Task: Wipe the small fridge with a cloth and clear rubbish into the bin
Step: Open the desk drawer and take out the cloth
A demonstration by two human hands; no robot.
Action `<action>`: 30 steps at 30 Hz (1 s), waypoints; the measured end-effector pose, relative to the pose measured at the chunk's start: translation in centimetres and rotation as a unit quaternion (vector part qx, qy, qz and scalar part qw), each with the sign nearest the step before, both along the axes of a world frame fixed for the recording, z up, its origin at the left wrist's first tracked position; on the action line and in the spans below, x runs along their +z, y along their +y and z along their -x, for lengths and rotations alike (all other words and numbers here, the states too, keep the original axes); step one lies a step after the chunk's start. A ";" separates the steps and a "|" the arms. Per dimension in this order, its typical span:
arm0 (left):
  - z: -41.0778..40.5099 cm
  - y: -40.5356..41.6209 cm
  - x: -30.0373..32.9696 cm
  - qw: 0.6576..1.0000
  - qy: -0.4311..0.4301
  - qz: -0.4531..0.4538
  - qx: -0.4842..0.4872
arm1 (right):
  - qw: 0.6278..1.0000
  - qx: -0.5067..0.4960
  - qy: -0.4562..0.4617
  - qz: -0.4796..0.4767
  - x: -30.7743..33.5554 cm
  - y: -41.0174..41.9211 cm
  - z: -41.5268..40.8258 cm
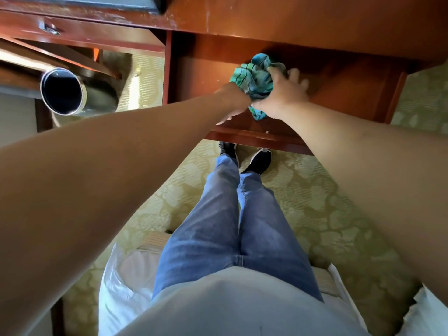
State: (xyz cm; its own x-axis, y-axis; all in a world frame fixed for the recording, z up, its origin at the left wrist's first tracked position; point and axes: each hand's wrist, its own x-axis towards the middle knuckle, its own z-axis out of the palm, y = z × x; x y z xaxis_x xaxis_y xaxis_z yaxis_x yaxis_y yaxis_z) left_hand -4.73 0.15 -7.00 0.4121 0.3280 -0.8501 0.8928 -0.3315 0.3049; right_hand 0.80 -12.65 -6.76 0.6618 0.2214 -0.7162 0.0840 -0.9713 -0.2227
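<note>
The wooden cabinet fills the top; left of it stands a steel bin; against its door both hands, right hand and left hand, clutch the bunched teal cloth; so wadded, it may smear rather than wipe.

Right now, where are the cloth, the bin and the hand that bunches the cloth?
cloth [257,77]: head view, on its bunched striped middle.
bin [83,89]: head view, on its metal rim.
right hand [281,98]: head view, on its back.
</note>
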 end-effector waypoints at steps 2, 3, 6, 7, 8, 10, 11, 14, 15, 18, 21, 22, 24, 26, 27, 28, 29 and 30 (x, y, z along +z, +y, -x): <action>-0.2 0.2 -0.3 1.000 0.000 0.006 -0.009 | 0.999 0.020 -0.002 0.034 -0.5 0.6 -0.1; -0.2 0.4 -0.6 1.000 0.001 0.009 -0.013 | 0.999 0.026 -0.007 0.041 -0.5 0.8 -0.3; -0.1 0.9 -0.1 0.999 0.007 0.016 -0.041 | 0.999 0.020 0.007 0.031 0.2 0.8 -1.2; 0.1 1.0 0.3 0.997 0.019 0.034 -0.065 | 1.000 0.010 0.017 0.021 0.7 0.6 -1.5; 0.3 1.0 0.9 0.992 0.041 0.066 -0.096 | 0.999 -0.013 0.031 0.005 1.4 0.4 -1.7; 1.0 0.9 2.8 0.968 0.126 0.152 -0.152 | 0.989 -0.110 0.080 -0.049 2.8 -0.3 -1.9; 1.4 0.7 3.7 0.951 0.175 0.186 -0.177 | 0.978 -0.160 0.112 -0.071 3.6 -0.6 -1.9; 2.7 -0.3 5.0 0.903 0.257 0.225 -0.259 | 0.940 -0.259 0.203 -0.089 6.2 -1.4 -2.4; 3.1 -0.7 5.2 0.899 0.258 0.211 -0.285 | 0.929 -0.275 0.229 -0.090 6.9 -1.6 -2.7; 4.2 -1.6 5.6 0.915 0.214 0.139 -0.312 | 0.910 -0.297 0.275 -0.093 8.9 -2.2 -3.5; 4.5 -1.2 5.7 0.915 0.195 0.126 -0.331 | 0.893 -0.318 0.305 -0.098 9.9 -2.9 -4.4; 4.4 -1.0 5.6 0.912 0.192 0.128 -0.338 | 0.888 -0.323 0.313 -0.097 10.3 -3.2 -4.7; 3.9 -0.7 5.6 0.915 0.178 0.115 -0.343 | 0.882 -0.325 0.329 -0.091 11.1 -3.6 -5.1; 3.0 -0.6 6.2 0.915 0.146 0.075 -0.370 | 0.883 -0.312 0.338 -0.086 12.0 -4.1 -5.4; 2.4 -0.6 6.6 0.915 0.125 0.055 -0.380 | 0.884 -0.306 0.344 -0.082 12.2 -4.3 -5.5; 1.9 -0.6 6.8 0.917 0.102 0.042 -0.383 | 0.885 -0.297 0.351 -0.075 12.3 -4.7 -5.6; 1.4 -0.5 6.8 0.924 0.076 0.037 -0.374 | 0.887 -0.285 0.358 -0.063 12.3 -5.0 -5.5; 0.9 -0.4 6.6 0.930 0.051 0.030 -0.362 | 0.890 -0.273 0.363 -0.047 12.2 -5.2 -5.4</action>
